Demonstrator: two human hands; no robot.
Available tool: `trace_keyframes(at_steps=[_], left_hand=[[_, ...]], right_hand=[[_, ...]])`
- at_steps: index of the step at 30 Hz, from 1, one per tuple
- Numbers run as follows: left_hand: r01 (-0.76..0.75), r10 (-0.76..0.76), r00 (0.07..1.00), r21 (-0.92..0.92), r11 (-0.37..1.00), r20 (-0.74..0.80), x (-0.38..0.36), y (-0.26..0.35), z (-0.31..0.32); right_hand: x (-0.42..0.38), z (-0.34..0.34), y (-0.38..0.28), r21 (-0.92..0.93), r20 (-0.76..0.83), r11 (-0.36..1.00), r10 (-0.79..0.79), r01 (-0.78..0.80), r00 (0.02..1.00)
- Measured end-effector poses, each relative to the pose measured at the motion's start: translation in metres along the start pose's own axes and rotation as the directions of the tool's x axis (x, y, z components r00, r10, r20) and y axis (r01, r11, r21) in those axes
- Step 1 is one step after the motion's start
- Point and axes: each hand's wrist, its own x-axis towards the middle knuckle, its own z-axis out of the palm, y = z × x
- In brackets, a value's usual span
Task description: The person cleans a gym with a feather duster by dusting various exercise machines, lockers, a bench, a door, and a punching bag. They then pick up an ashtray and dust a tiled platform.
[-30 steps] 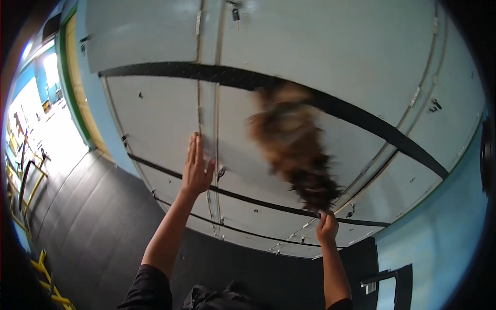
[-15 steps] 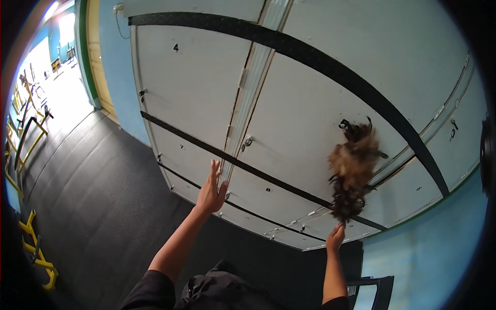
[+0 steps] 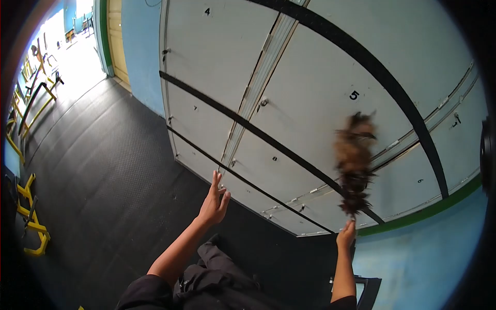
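With the right hand (image 3: 346,236) pinching the feather duster (image 3: 355,160), stroke door 5 (image 3: 310,93) lightly toward 12 o'clock, left hand (image 3: 213,205) spread.

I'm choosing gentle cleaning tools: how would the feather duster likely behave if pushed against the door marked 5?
The feather duster is probably light for its size, since the right hand alone holds it up by one end. Its loose, ragged plumes would likely bend and splay against the door marked 5 rather than resist.

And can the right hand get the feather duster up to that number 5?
Probably yes: the right hand holds the feather duster, its top shows just below the number 5, and nothing seems to block the way.
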Motion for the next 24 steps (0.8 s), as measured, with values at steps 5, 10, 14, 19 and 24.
trace_keyframes(at_steps=[5, 10, 14, 19, 24], left_hand=[[0.093, -0.093, 0.996, -0.038, 0.995, -0.016, -0.061, -0.013, 0.016], [0.099, -0.102, 0.993, -0.064, 0.993, -0.051, -0.070, 0.001, 0.008], [-0.015, 0.023, 0.993, 0.071, 0.997, -0.112, -0.038, 0.023, 0.000], [-0.026, 0.026, 0.981, 0.002, 1.000, -0.190, -0.024, 0.046, 0.017], [0.050, -0.061, 0.967, -0.048, 0.998, -0.249, -0.041, 0.030, 0.053]], right_hand=[[0.018, -0.007, -0.068, -0.040, 0.257, 0.955, -0.273, 0.292, 0.927], [0.095, -0.013, -0.169, 0.323, 0.004, 0.884, -0.357, 0.337, 0.934], [0.147, -0.036, -0.237, 0.305, 0.014, 0.875, -0.399, 0.377, 0.917], [0.111, -0.042, -0.234, -0.137, 0.472, 0.841, -0.410, 0.524, 0.781], [0.090, -0.020, -0.186, -0.030, 0.509, 0.818, -0.483, 0.575, 0.713]])
